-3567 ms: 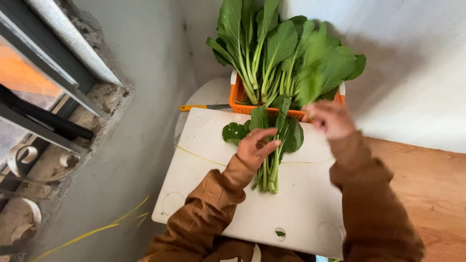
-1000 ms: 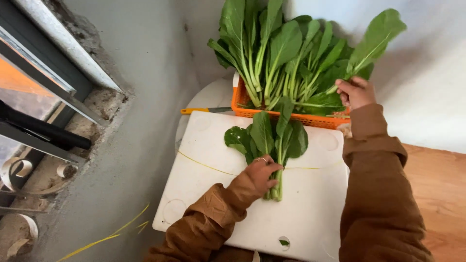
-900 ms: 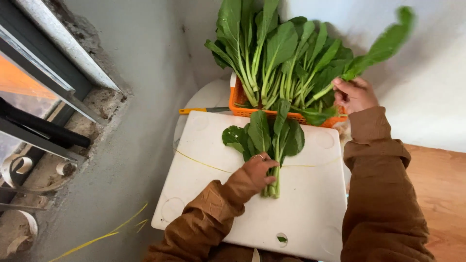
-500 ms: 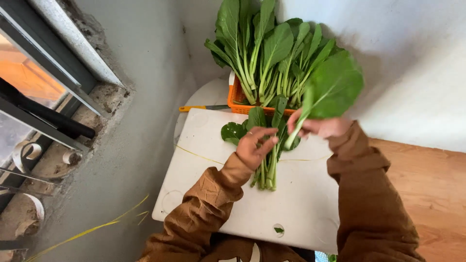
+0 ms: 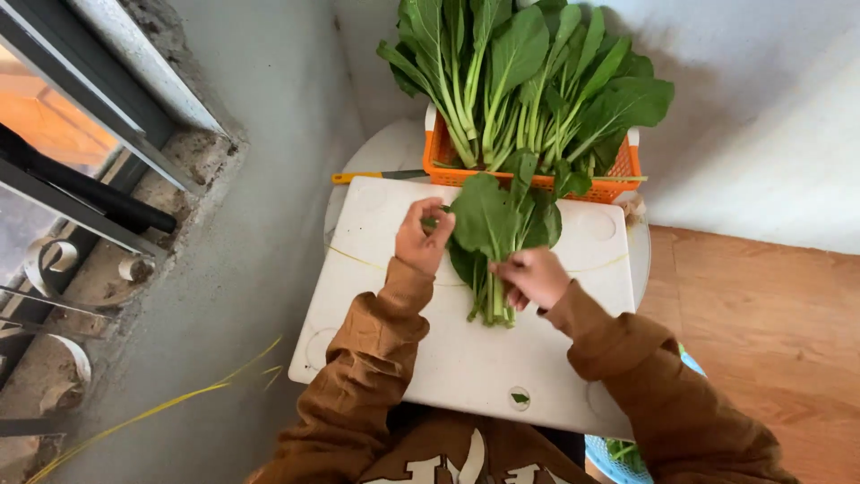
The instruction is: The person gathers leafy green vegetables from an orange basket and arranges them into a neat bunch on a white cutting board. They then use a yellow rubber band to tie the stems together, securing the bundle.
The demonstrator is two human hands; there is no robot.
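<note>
Since a moment ago, right hand (image 5: 535, 276) has come down to grip the stems of the small leafy-greens bundle (image 5: 498, 242) mid-board on the white board (image 5: 376, 296); left hand (image 5: 421, 237) pinches a leaf. Orange basket (image 5: 618, 184) at the far edge remains mostly full.

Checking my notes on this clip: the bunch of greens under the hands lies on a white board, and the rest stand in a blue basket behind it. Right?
Not quite: in the head view the basket is orange. The bunch of greens does lie on the white board.
</note>
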